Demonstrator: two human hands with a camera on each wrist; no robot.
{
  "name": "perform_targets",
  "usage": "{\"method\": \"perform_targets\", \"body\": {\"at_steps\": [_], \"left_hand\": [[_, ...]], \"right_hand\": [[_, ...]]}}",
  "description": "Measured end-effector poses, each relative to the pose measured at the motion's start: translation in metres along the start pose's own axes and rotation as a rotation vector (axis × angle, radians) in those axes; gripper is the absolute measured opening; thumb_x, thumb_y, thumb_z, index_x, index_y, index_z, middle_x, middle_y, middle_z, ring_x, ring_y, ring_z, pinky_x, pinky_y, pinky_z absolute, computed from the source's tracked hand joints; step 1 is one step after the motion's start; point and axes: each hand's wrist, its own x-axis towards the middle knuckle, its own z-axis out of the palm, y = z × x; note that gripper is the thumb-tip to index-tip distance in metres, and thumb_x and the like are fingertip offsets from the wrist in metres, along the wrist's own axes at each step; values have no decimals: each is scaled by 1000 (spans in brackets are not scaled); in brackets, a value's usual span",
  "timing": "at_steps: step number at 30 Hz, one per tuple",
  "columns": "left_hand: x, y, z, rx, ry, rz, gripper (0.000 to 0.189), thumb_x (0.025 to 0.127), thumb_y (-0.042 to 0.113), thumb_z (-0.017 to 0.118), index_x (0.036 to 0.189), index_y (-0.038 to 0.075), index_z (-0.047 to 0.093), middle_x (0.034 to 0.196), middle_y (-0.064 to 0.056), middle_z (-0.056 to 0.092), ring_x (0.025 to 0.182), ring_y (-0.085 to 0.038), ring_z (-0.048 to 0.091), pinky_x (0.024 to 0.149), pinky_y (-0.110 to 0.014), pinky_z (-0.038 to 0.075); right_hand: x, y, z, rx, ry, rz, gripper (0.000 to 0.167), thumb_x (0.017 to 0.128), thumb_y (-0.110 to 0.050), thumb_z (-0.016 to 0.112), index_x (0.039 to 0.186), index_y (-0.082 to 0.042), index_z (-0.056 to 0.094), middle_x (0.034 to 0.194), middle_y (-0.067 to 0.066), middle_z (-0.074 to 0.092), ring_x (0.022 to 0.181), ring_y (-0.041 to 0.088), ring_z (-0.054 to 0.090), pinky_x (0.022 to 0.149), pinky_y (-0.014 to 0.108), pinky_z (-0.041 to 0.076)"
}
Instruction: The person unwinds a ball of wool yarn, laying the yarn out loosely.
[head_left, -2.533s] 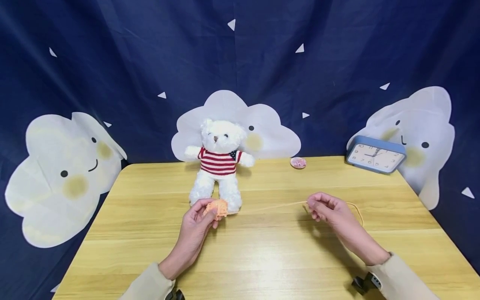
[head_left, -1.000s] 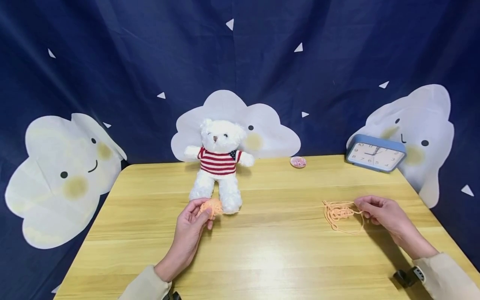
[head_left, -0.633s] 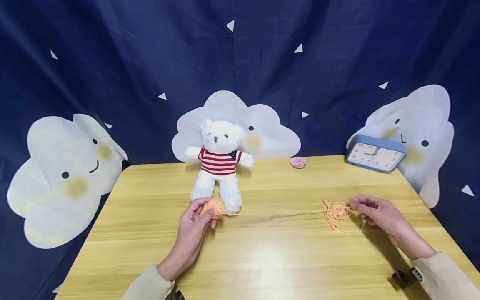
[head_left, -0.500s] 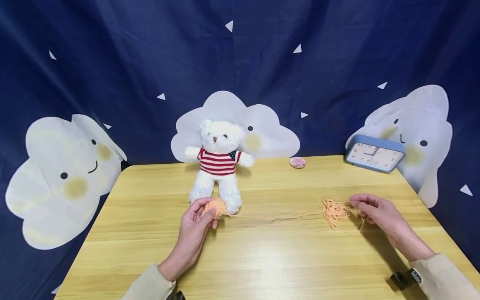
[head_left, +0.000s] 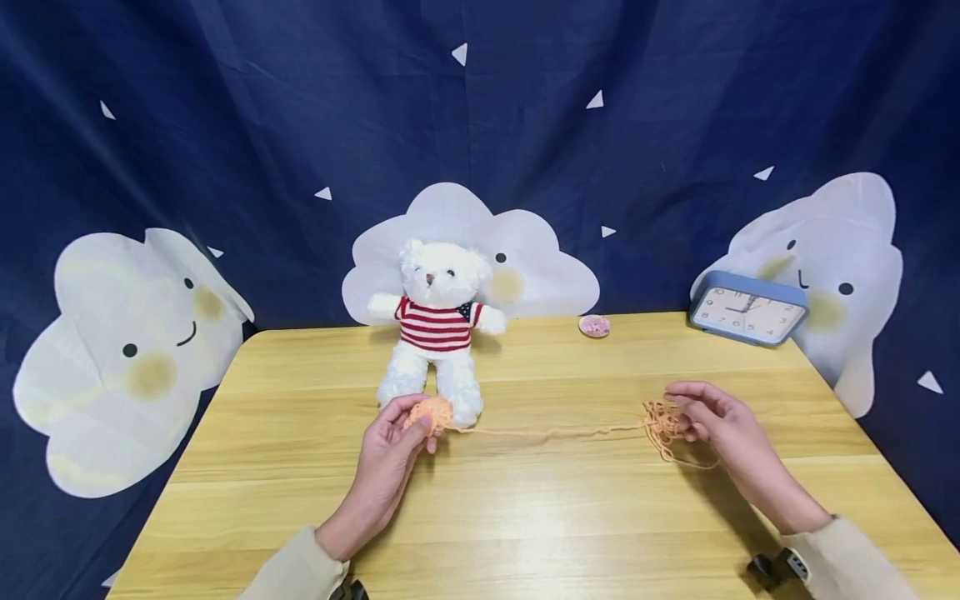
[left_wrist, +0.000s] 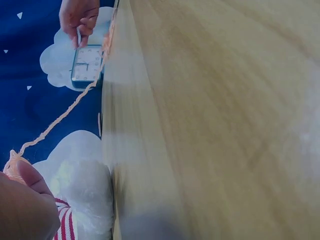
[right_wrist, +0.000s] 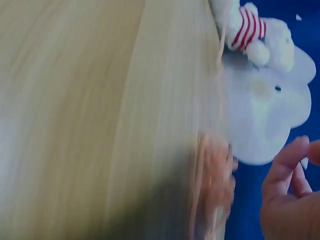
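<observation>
A small ball of peach-orange yarn [head_left: 432, 411] is pinched between the thumb and fingers of my left hand [head_left: 384, 462], in front of the bear's feet. From it a single strand [head_left: 525, 432] runs rightward, slack and slightly wavy, to a loose tangle of the same yarn [head_left: 662, 427] on the table. My right hand [head_left: 723, 429] hovers beside and above that tangle with loosely bent fingers. In the right wrist view its fingers [right_wrist: 282, 172] are apart from the blurred tangle [right_wrist: 212, 185], and no yarn shows between them.
A white teddy bear [head_left: 437, 327] in a red-striped shirt sits behind the ball on the wooden table [head_left: 525, 517]. A small round pink item [head_left: 595, 326] and a blue clock [head_left: 748, 308] stand at the back edge. Behind hangs a dark blue curtain [head_left: 525, 108] with cloud prints.
My right hand drew yarn to the right, let it go beside the tangle and has shifted back left over it. The strand has slackened. My left hand keeps its place with the ball.
</observation>
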Motion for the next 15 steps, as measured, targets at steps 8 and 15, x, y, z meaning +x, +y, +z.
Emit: {"method": "perform_targets", "body": {"at_steps": [8, 15], "left_hand": [[1, 0, -2, 25, -15, -8, 36, 103, -12, 60, 138, -15, 53, 119, -16, 60, 85, -17, 63, 74, -25, 62], [1, -1, -1, 28, -20, -4, 36, 103, -13, 60, 137, -15, 53, 118, -16, 61, 83, -16, 63, 74, -25, 61]], "right_hand": [[4, -5, 57, -54, -212, 81, 41, 112, -11, 61, 147, 8, 56, 131, 16, 67, 93, 18, 65, 79, 26, 61], [13, 1, 103, 24, -410, 127, 46, 111, -16, 63, 148, 9, 54, 144, 32, 55, 103, 25, 66, 92, 32, 61]]}}
